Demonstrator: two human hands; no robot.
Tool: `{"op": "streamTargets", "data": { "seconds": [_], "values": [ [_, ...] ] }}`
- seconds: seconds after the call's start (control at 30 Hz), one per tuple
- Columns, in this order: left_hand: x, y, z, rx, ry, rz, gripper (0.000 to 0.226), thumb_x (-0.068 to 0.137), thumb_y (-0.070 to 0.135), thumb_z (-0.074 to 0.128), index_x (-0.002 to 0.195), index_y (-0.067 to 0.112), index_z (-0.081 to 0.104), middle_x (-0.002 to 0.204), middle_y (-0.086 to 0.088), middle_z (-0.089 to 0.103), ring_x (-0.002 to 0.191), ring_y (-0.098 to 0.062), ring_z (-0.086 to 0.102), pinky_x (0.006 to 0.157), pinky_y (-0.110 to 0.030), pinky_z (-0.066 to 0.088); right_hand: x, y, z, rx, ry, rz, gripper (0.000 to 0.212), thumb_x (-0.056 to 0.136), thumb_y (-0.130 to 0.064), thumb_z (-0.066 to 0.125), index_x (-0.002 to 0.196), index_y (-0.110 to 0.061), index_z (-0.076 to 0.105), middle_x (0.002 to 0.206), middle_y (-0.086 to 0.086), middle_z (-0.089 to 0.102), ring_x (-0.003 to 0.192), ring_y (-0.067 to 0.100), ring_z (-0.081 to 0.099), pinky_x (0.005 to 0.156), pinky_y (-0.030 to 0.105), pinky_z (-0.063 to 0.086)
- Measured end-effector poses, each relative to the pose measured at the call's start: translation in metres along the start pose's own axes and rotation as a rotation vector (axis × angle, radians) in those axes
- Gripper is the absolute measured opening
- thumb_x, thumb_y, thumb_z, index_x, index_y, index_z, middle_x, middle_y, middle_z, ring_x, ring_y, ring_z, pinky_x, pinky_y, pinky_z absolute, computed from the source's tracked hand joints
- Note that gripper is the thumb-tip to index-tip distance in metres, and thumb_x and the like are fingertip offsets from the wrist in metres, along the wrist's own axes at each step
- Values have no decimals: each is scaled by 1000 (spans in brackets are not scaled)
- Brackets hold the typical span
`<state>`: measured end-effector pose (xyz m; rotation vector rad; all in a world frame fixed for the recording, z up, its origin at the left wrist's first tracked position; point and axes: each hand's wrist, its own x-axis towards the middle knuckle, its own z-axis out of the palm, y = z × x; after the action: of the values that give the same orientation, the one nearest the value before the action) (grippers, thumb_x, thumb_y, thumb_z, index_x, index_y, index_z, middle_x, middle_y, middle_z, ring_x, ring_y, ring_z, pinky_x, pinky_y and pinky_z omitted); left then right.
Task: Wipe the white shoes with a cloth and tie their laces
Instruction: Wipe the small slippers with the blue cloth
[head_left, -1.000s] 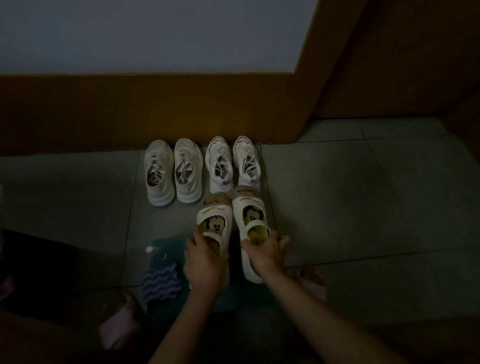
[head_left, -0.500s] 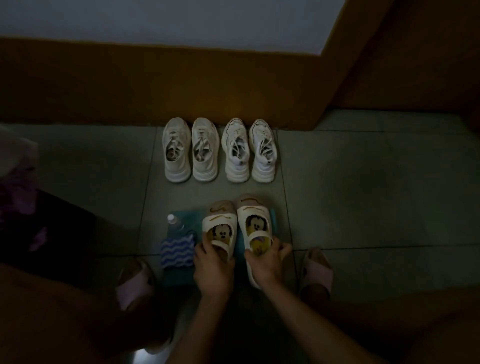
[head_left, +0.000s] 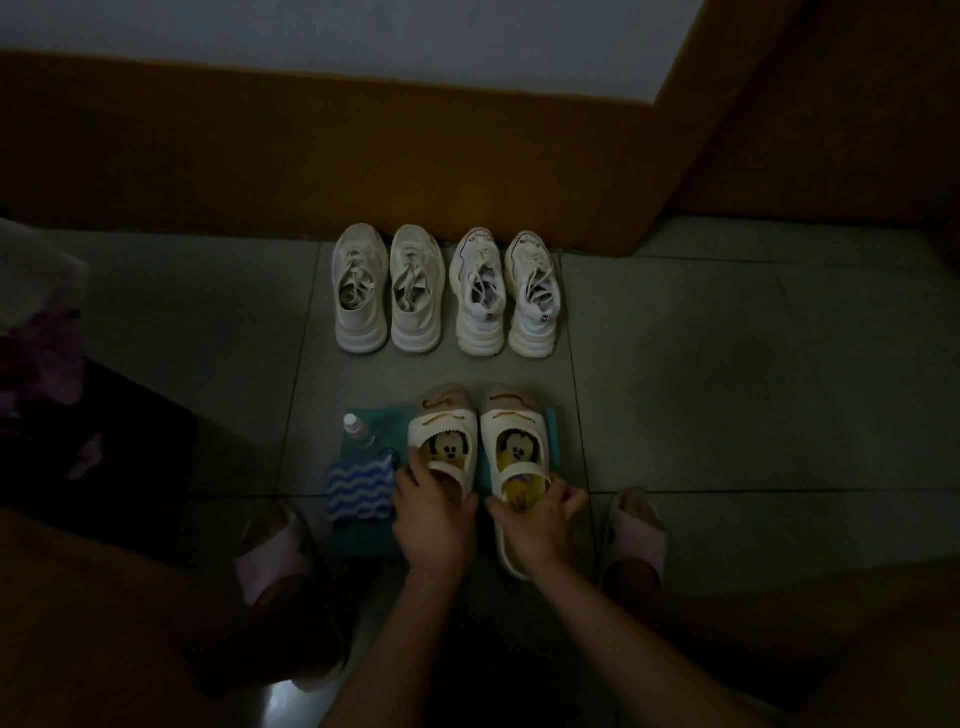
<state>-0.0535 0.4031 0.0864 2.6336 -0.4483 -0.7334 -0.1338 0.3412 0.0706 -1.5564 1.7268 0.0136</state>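
As both hands grip sandals, cartoon faces show inside.

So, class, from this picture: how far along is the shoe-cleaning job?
Done: nothing visible; the white sneakers stand by the wall, laces loose. In hand: the left hand and right hand each grip a cartoon sandal. Left: the blue cloth lies unused beside the bottle, so all wiping and tying remain.

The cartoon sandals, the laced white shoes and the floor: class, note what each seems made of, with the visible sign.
Cartoon sandals: probably moulded rubber or foam, smooth and matt; one-piece straps, thick soles.
Laced white shoes: seemingly knit or mesh uppers on ribbed rubbery soles; dim light leaves it open.
Floor: likely glazed tile; grout lines, faint sheen.
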Motion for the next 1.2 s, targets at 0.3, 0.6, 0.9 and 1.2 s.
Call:
{"op": "streamTargets", "data": {
  "seconds": [0.3, 0.6, 0.9, 1.2],
  "values": [
    [13, -16, -27, -133, 109, 9, 54, 83, 59, 48, 116, 18, 57, 112, -6, 61, 99, -21, 59, 78, -37, 53, 7, -34, -24, -117, 49, -220, 87, 70, -53, 71, 138, -18, 30, 144, 4, 17, 130, 27, 18, 104, 40, 32],
    [83, -101, -49, -451, 92, -314, 61, 71, 36, 76, 116, -2, 58, 119, -27, 57, 108, -41, 56, 94, -50, 46, 0, -125, 23, -178, -460, -733, 69, 82, -25, 70, 141, -19, 37, 146, 4, 37, 134, 27, 22, 109, 35, 24],
    [76, -109, -40, -726, -32, -368, 26, 78, -2, 69, 98, -18, 62, 101, -35, 63, 92, -33, 61, 77, -35, 44, 11, -143, 83, -266, -544, -752, 50, 84, -19, 68, 132, -16, 53, 129, 19, 48, 127, 32, 32, 105, 37, 31],
    [93, -83, -67, -837, 45, -227, 19, 91, 14, 58, 93, -4, 58, 85, -17, 59, 81, -23, 56, 62, -27, 42, 10, -153, 45, 465, -693, -431, 30, 96, -22, 49, 123, -10, 55, 122, 10, 57, 113, 21, 53, 97, 34, 43]
  ]
}}
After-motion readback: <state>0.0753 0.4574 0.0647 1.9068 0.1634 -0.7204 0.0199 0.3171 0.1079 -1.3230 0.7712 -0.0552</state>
